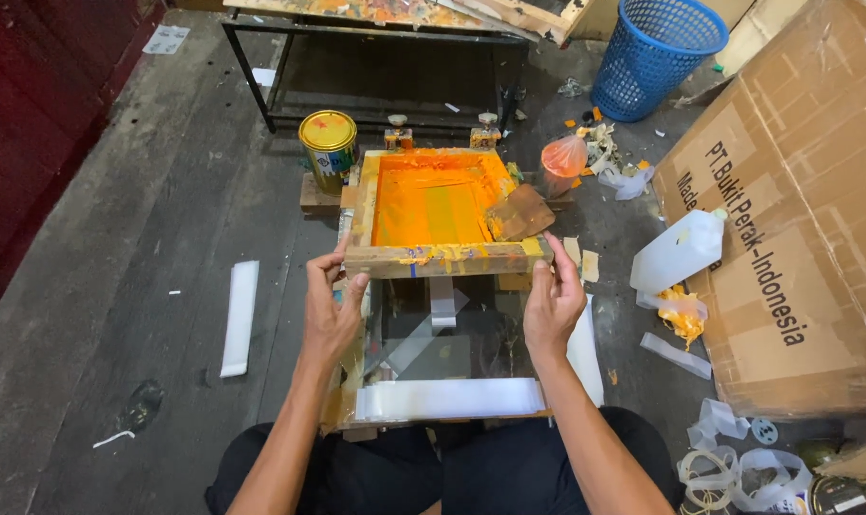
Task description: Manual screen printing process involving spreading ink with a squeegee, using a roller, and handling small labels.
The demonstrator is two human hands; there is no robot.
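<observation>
Both hands are gripping the near rail of the wooden printing frame (442, 205), the left hand (330, 310) pinching its left corner and the right hand (551, 303) its right. Lifting evenly looks wise, since orange ink is pooling beside the squeegee (520, 214) inside the frame.

It was a screen-printing workshop: beyond the grip sat an orange-inked wooden screen frame (442, 210), a paint can (328, 143), a paint-splattered counter (376, 11), and scraps littered the worn plank floor (147, 238).
</observation>
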